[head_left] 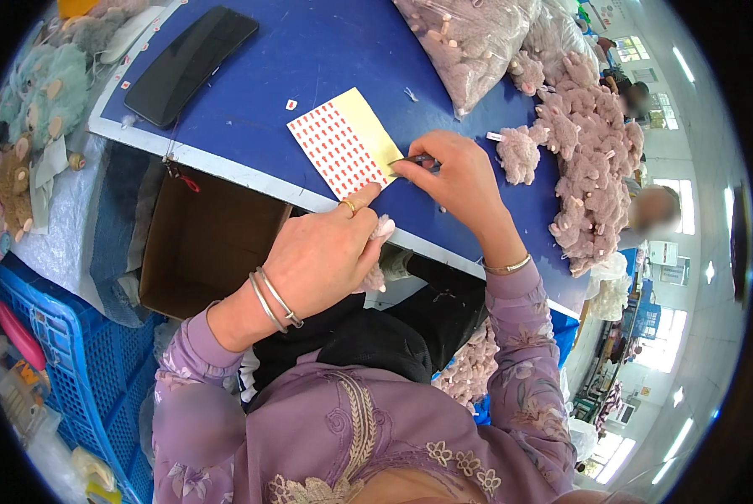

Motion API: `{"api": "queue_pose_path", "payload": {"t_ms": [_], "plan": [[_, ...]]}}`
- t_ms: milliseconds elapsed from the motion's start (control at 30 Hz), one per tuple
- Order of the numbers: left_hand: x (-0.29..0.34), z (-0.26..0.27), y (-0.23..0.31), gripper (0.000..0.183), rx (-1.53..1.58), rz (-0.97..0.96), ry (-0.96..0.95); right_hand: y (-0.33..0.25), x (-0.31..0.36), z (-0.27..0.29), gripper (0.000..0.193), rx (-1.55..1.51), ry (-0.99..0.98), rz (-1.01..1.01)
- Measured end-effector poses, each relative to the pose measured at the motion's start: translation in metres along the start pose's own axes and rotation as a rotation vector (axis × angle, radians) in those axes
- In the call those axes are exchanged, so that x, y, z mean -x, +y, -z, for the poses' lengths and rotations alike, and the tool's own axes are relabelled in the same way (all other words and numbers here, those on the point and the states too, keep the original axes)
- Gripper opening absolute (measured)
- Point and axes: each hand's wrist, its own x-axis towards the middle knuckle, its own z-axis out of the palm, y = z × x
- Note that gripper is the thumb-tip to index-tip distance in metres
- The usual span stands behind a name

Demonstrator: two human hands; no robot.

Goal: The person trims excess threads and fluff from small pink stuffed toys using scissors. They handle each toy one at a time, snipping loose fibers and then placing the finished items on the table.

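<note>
A sheet of small red-and-white stickers (330, 143) with a bare yellow strip lies on the blue table near its front edge. My left hand (313, 252) reaches to the sheet's lower corner with its index finger. Its other fingers are closed round a small pink plush toy (375, 279), mostly hidden below the hand. In my right hand (460, 172) is a pair of dark tweezers (420, 159), pinched between thumb and fingers. The tweezer tips are at the sheet's right edge, beside the left fingertip. Whether they grip a sticker is too small to tell.
A single pink plush toy (519, 155) with a white tag lies right of my hands, before a large pile of them (590, 176). Behind stands a clear bag of plush toys (477, 50). A black glossy slab (193, 65) lies left. Below are a cardboard box (212, 252) and blue crate (82, 353).
</note>
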Motion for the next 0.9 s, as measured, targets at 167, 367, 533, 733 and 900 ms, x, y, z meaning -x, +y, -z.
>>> {"api": "queue_pose_path", "payload": {"t_ms": [167,367,533,733,900], "plan": [[-0.0021,0.0004,0.0029,0.023,-0.029,0.006,-0.012,0.0062,-0.0019,-0.0032,0.026,-0.073,-0.034,0.026],[-0.0034,-0.0005,0.0036,0.023,-0.059,0.01,-0.022,0.0079,-0.0013,-0.0084,0.026,-0.269,-0.058,-0.078],[-0.0039,-0.001,0.0038,0.023,-0.067,0.016,-0.024,0.0096,-0.0036,-0.0043,0.025,-0.124,-0.023,-0.005],[-0.0067,-0.0003,0.007,0.024,-0.084,0.015,-0.031,0.0085,-0.0041,-0.0032,0.023,-0.201,-0.079,-0.013],[-0.0061,-0.0003,0.006,0.025,-0.093,0.017,-0.029,0.0083,-0.0025,-0.006,0.023,-0.338,-0.095,-0.172]]}}
